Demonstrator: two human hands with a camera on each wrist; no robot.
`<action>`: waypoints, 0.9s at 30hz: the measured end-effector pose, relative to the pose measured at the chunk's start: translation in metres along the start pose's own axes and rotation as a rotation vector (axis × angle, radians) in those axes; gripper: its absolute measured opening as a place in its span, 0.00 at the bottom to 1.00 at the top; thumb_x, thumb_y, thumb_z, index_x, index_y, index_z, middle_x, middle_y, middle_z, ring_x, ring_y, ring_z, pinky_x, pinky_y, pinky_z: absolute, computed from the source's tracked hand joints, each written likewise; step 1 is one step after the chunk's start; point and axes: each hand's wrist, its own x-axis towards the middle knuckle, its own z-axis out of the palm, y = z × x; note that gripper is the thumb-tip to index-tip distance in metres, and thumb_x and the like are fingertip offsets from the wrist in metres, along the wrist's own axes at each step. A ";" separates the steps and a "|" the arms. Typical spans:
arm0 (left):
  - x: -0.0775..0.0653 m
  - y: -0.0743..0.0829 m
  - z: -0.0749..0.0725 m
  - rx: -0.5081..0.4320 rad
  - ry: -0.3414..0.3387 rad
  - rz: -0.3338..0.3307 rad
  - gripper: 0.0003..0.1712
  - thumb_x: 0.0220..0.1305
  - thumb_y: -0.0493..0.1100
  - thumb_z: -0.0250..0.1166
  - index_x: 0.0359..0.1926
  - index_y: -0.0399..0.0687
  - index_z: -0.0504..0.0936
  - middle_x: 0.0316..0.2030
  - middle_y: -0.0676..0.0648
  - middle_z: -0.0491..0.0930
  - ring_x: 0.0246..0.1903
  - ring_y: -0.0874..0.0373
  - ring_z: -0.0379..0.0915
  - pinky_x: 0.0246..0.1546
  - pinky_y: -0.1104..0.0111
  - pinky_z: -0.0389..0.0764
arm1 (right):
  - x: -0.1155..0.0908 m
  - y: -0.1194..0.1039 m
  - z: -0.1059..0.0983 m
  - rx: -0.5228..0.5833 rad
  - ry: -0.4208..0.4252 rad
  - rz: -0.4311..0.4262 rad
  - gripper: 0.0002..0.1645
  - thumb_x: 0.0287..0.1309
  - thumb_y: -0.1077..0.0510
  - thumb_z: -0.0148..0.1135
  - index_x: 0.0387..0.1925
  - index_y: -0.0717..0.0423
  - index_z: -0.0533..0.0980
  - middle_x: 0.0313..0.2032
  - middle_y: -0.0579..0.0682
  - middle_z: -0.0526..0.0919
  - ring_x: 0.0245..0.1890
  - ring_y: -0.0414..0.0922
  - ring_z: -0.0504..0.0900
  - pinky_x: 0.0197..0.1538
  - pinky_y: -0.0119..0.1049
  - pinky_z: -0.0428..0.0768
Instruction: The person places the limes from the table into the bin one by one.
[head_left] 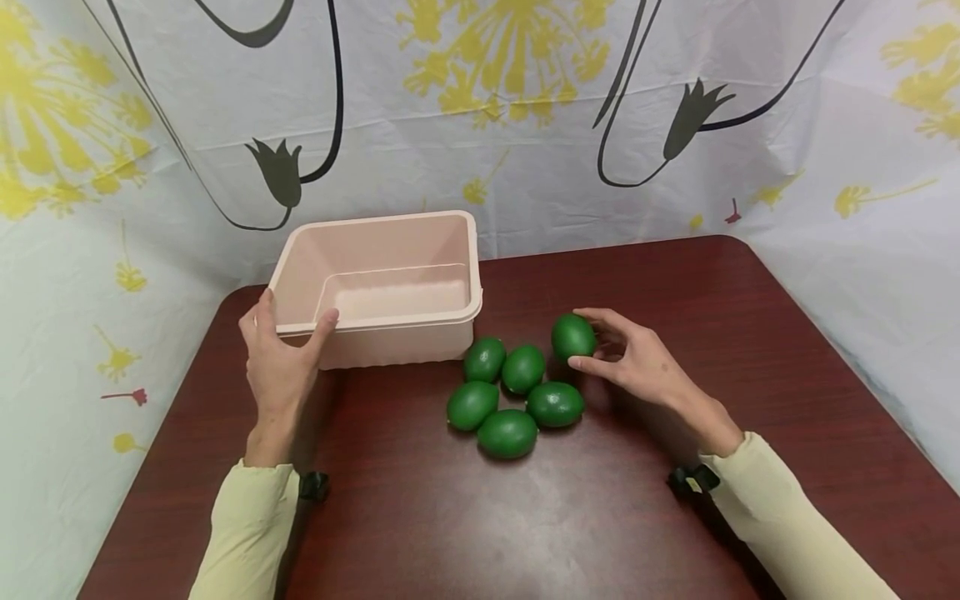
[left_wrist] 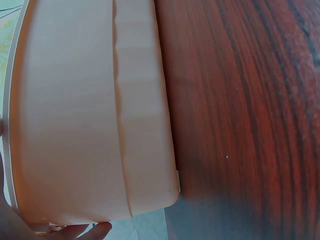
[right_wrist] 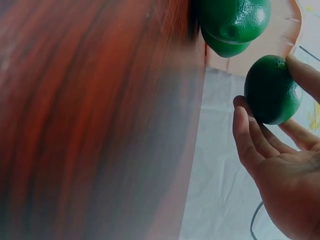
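A pale pink plastic basin (head_left: 397,342) stands at the back left of the table, with nothing visible inside. My left hand (head_left: 281,362) grips its near left corner, the thumb over the front rim and the fingers around the side. In the left wrist view, the basin's wall (left_wrist: 75,120) fills much of the picture, with fingertips (left_wrist: 102,229) curled under the rim. Between thumb and fingers, my right hand (head_left: 637,358) holds a glossy green lime (head_left: 573,337), which in the right wrist view looks raised off the table. Several other limes (head_left: 507,433) lie grouped just left of it.
The dark red wood-grain table (head_left: 420,517) reaches back to a white cloth backdrop (head_left: 547,183) with yellow and grey plant prints. Cloth also hangs along both sides. The nearest limes lie close to the basin's front right corner.
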 end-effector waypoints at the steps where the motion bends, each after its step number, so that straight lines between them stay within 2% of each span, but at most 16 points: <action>1: 0.000 0.000 0.000 0.001 0.000 0.001 0.58 0.55 0.73 0.71 0.82 0.63 0.59 0.77 0.45 0.60 0.66 0.32 0.71 0.64 0.34 0.68 | 0.000 -0.001 0.000 0.004 0.003 -0.001 0.41 0.60 0.45 0.76 0.73 0.39 0.70 0.61 0.49 0.82 0.55 0.49 0.85 0.55 0.47 0.85; 11: 0.000 0.000 0.001 -0.011 0.002 0.007 0.56 0.56 0.72 0.71 0.81 0.65 0.59 0.77 0.46 0.60 0.67 0.34 0.71 0.64 0.34 0.69 | 0.004 -0.008 0.006 0.036 0.064 -0.005 0.41 0.59 0.46 0.76 0.72 0.35 0.71 0.63 0.47 0.81 0.52 0.47 0.86 0.53 0.44 0.86; 18: 0.000 0.001 0.001 -0.015 0.010 0.013 0.56 0.56 0.72 0.71 0.81 0.66 0.60 0.76 0.46 0.61 0.67 0.35 0.72 0.63 0.34 0.69 | 0.006 -0.015 0.009 0.061 0.103 -0.026 0.41 0.60 0.47 0.76 0.72 0.34 0.70 0.62 0.48 0.82 0.53 0.48 0.86 0.54 0.51 0.85; 27: -0.001 0.002 0.000 -0.014 -0.006 -0.008 0.56 0.56 0.72 0.71 0.81 0.68 0.59 0.77 0.48 0.59 0.69 0.36 0.70 0.66 0.34 0.66 | 0.008 -0.023 0.014 0.116 0.132 -0.067 0.40 0.61 0.49 0.76 0.73 0.35 0.70 0.62 0.48 0.82 0.52 0.48 0.86 0.54 0.51 0.85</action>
